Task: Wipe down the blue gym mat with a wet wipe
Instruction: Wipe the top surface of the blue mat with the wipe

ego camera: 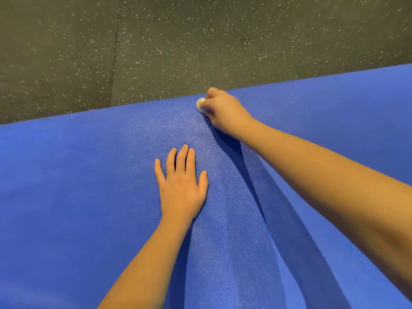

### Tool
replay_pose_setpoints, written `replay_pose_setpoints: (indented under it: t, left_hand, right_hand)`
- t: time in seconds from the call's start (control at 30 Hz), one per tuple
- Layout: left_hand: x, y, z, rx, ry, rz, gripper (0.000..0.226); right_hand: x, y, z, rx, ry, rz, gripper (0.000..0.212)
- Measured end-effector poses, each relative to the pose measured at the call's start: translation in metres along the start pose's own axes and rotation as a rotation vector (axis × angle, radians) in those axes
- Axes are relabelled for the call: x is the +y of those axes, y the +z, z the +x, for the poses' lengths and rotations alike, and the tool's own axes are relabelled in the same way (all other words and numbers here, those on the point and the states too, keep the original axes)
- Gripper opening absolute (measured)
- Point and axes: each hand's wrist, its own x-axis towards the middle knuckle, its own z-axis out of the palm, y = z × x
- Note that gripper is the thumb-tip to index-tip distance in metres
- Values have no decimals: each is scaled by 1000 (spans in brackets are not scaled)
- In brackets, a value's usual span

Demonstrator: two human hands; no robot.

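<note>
The textured blue foam gym mat (89, 197) lies flat on the dark speckled rubber floor (156, 41). The right hand (225, 110), arm stretched well forward, has its fingers curled around a small bunched white wet wipe (200, 105) and presses it to the mat just beside the far edge. The left hand (181, 186) rests flat on the mat nearer the person, palm down with fingers straight and spread.

To wipe this stretch well, the person would likely pull the wipe back from the far edge in straight, overlapping passes. The wipe shows only as a small wad, so opening it out would cover more surface per stroke. Steady weight through the left palm should stop the mat creeping or wrinkling.
</note>
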Motion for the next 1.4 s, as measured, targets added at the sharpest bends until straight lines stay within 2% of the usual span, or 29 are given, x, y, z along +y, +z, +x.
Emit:
replay_pose_setpoints:
  t: [0.03,0.07,0.13,0.2,0.23,0.27,0.37,0.4,0.43,0.53,0.57,0.7,0.73,0.77,0.87,0.9,0.93,1.0,1.03,1.07,1.13,1.2,1.23,1.33,1.37,1.4]
  left_hand:
    - [0,0,0,5,0,4,59]
    - [0,0,1,8,0,7,59]
    - [0,0,2,6,1,4,59]
    - [0,0,2,2,1,-4,59]
    - [0,0,1,2,2,-7,59]
    - [0,0,1,4,4,-7,59]
    - [-1,0,0,16,3,-9,59]
    - [-1,1,1,17,4,-12,59]
    - [-1,1,1,17,4,-13,59]
    - [-1,2,1,8,5,-11,60]
    - [0,1,1,2,6,-6,59]
    - [4,0,0,-3,0,15,59]
    - [4,0,0,-4,-5,8,59]
    - [4,1,0,-8,-13,-6,59]
    - [3,2,-1,-20,-33,-36,60]
    - [4,2,-2,-21,-33,-37,60]
    - [4,2,-2,-23,-33,-37,60]
    - [5,1,0,-26,-35,-35,60]
    - [6,0,0,-23,-40,-34,60]
    - [8,-1,-1,-20,-54,-41,60]
    - [17,-4,-11,-16,-69,-93,59]
    - [30,-2,-30,-30,-2,-97,58]
    - [35,0,-40,-35,33,-81,58]
    - [34,3,-46,-27,29,-81,58]
    - [34,4,-44,-30,23,-84,58]
    - [33,3,-44,-37,20,-88,58]
  right_hand:
    - [2,-3,-1,-20,-45,-11,12]
    - [10,-8,0,-3,-11,-19,17]
    - [31,-16,-1,88,223,-48,22]
    - [49,-18,-8,214,500,-50,19]
    - [47,-15,-12,249,541,-46,17]
    - [38,-12,-17,266,488,-48,15]
    - [30,-4,-38,143,136,-45,11]
    - [36,-9,-44,114,99,-75,12]
    - [47,-13,-47,130,148,-98,13]
    - [67,-17,-55,313,544,-52,19]
    - [58,-13,-59,331,554,-42,19]
    - [22,-3,-87,142,75,29,17]
    - [27,-8,-90,108,44,18,19]
    - [36,-11,-88,139,102,-12,19]
    - [48,-9,-88,350,482,14,16]
    - [36,-4,-92,376,473,48,13]
    - [21,1,-97,357,379,71,10]
    - [3,9,-118,230,133,84,8]
    - [4,6,-125,178,76,85,8]
    - [12,1,-126,176,98,70,8]
    - [31,-2,-124,332,316,52,9]
    - [33,2,-127,446,507,80,12]
    - [24,5,-132,450,483,69,12]
    - [0,10,-158,260,119,39,12]
    - [3,4,-163,193,56,28,13]
    - [10,-2,-164,189,75,18,13]
